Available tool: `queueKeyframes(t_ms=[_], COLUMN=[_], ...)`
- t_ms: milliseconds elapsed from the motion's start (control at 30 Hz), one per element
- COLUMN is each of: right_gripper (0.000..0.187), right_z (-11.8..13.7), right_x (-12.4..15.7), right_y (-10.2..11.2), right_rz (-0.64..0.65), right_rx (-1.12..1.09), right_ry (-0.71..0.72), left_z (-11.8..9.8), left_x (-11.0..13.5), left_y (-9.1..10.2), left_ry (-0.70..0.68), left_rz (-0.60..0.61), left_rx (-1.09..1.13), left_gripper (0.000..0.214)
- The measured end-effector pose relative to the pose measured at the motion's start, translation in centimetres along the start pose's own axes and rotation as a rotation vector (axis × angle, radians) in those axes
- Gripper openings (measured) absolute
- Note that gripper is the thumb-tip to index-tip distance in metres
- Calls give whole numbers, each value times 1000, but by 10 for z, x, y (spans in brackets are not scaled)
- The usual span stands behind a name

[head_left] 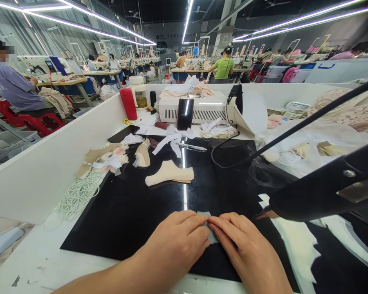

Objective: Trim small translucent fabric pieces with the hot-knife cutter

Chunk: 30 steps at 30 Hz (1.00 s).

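Observation:
My left hand and my right hand meet at the near edge of a black mat. Both pinch a small grey fabric piece between their fingertips, fingers pressed together on it. Most of the piece is hidden under the fingers. A stack of cream fabric cut pieces lies on the mat farther back. A black tool on an arm juts in from the right, its tip just right of my right hand.
A white machine box with a phone leaning on it stands at the back. A red bottle, coiled white cord, tagged fabric bundles and a plastic bag of pieces surround the mat. White partition walls enclose the table. Other people sit at nearby stations.

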State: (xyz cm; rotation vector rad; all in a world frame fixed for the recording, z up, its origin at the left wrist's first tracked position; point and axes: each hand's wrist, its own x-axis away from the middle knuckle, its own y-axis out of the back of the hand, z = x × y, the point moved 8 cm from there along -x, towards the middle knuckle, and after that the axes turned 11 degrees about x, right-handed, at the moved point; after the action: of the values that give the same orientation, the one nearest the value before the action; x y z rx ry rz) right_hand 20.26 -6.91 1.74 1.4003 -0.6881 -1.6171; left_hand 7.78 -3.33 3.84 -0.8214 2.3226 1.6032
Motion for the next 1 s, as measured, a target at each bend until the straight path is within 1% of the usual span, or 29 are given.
queueKeyframes(t_ms=[367,600,733,1000], right_gripper=[33,31,30,31], right_z=[-5,-4,-4,-5], right_x=[4,1,2,2], right_y=[-3,-2,-2,-4], right_rz=[8,21,31,40], right_rx=[-36,-40,-50,-40], right_ry=[-5,-2,3,0], left_z=[1,-1,0,-1], left_x=[4,4,4,5], left_y=[-8,-6,-5,-10], left_ry=[-11,-36,-21,-35], left_rz=[21,2,-7,17], left_rx=[-69,-82,-69,-80], left_gripper=[22,22,21,24])
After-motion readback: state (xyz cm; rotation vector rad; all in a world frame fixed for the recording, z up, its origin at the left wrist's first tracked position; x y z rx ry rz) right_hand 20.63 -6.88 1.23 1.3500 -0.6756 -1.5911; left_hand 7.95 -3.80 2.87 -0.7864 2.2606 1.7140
